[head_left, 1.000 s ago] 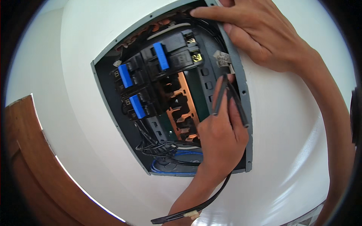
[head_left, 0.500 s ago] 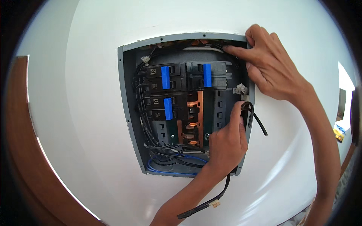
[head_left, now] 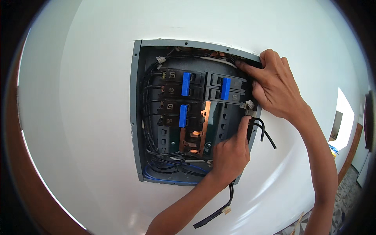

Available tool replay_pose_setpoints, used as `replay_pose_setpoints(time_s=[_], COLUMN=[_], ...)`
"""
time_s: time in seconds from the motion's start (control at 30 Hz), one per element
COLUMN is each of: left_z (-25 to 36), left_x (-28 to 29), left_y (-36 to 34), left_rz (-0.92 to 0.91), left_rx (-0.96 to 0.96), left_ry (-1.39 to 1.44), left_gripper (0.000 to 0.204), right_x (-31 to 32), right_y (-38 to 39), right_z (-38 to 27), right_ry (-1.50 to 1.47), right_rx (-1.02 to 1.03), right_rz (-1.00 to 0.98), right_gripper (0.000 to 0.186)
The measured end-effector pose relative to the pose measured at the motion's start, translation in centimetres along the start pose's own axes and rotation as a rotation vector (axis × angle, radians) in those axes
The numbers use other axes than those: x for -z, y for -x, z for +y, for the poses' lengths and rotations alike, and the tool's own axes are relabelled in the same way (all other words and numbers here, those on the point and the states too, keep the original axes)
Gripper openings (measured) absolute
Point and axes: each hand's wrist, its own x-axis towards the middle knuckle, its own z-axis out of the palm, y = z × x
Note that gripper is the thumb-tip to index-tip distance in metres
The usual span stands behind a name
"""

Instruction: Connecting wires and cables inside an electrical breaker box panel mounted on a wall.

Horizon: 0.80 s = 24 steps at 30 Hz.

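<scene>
In a grey metal breaker box (head_left: 135,102) set in a white wall, my right hand (head_left: 280,86) reaches over the upper right corner. Its index finger stretches to the dark wires there, and its thumb sits apart, at the box's right side. My left hand (head_left: 232,158) is at the lower right, index finger pointing up against black wires (head_left: 261,127) with bent ends that stick out past the right edge. Its other fingers are curled and its thumb is mostly hidden. White paper tags (head_left: 249,104) hang just above that fingertip.
Black circuit breakers (head_left: 172,90) with blue handle clips (head_left: 186,84) fill the upper box. Copper bars (head_left: 205,121) show below. Black wires run down the left side, with blue wire (head_left: 156,179) at the bottom. A black cable (head_left: 213,219) hangs below the box. Brown wood borders the far left.
The view has shifted, so the box sits a little lower and is seen more from one side. Two black wire ends now show separately by my left fingertip. Both hands keep their places on the box.
</scene>
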Motion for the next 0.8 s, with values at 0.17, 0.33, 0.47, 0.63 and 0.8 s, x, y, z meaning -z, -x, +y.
replay_pose_setpoints(time_s=[0.17,0.33,0.47,0.63,0.8], left_z=[-0.1,-0.3,-0.3,-0.4,-0.5], left_x=[-0.1,-0.1,-0.2,-0.3,-0.3], left_y=[0.1,0.1,0.1,0.1,0.0], left_rz=[-0.021,-0.01,-0.051,-0.009,0.027], left_rx=[0.015,0.004,0.033,-0.005,-0.045], left_ry=[-0.02,-0.041,-0.046,-0.028,0.008], left_gripper=[0.056,0.063,0.063,0.057,0.07], right_x=[-0.1,0.1,1.4,3.1,2.0], right_y=[0.9,1.5,1.8,3.9,4.8], right_z=[0.6,2.2,2.9,0.4,-1.4], right_ry=[-0.083,-0.872,-0.982,-0.722,-0.652], right_rx=[0.004,-0.222,-0.2,-0.064,-0.172], right_rz=[0.037,0.142,0.044,-0.138,-0.066], right_gripper=[0.047,0.034,0.027,0.033,0.045])
